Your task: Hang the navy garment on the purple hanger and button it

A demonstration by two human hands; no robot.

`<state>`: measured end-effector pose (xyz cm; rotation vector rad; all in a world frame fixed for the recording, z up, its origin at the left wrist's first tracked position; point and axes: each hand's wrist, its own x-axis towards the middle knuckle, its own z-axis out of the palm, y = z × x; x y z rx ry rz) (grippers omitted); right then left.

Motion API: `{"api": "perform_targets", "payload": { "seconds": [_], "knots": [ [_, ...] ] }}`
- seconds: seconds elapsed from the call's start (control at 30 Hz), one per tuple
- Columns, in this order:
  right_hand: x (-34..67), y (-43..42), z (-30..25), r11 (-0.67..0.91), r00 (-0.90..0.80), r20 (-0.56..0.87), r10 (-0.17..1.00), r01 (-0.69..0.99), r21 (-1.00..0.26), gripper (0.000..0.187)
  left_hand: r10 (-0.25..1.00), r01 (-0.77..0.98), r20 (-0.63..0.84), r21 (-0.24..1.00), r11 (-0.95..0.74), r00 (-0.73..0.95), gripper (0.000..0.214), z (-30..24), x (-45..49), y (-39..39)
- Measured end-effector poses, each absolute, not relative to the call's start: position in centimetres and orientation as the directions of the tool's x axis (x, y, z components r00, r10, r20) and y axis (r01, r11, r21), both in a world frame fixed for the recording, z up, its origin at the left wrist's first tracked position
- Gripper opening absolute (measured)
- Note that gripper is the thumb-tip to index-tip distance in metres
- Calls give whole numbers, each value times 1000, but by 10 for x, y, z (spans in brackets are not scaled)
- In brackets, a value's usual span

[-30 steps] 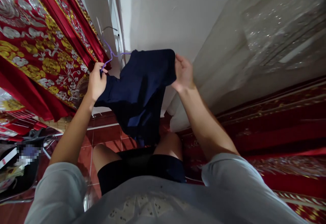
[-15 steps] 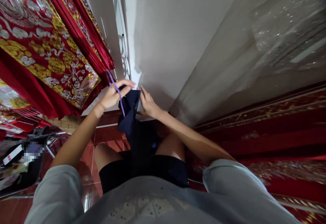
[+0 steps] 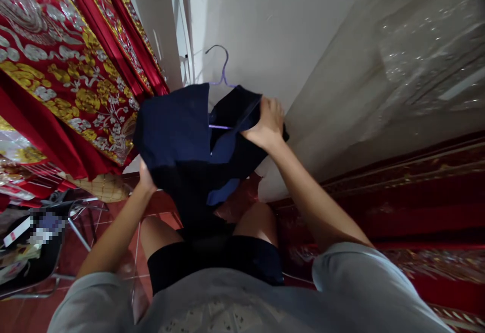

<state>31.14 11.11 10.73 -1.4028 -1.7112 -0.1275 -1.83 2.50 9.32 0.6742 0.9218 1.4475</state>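
A dark navy garment [image 3: 178, 136] hangs spread out in front of me, with a thin purple wire hanger [image 3: 222, 70] inside it; the hook sticks out above the cloth. My right hand [image 3: 265, 123] is closed on the garment's right shoulder. My left hand [image 3: 146, 179] is mostly hidden under the left side of the cloth; only the wrist and heel show, and its fingers are out of sight.
A red curtain with gold and silver embroidery [image 3: 56, 65] hangs at the left. A white wall [image 3: 273, 25] is ahead, and a shiny plastic-covered surface [image 3: 409, 60] at the right. Red floor tiles [image 3: 159, 206] lie below; a cluttered metal-framed chair [image 3: 34, 252] stands at lower left.
The garment was bunched narrow between both hands half a second ago. It is now raised and spread wide, the hanger hook pokes out on top, and my left hand has slipped under the cloth.
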Motion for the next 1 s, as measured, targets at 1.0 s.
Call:
{"api": "perform_targets", "payload": {
  "seconds": [1.0],
  "knots": [
    [198,-6,-23,-190,37,-188,981,48,-981,43,699,435,491,856,-279,-519,48,-32,33,-36]
  ]
}}
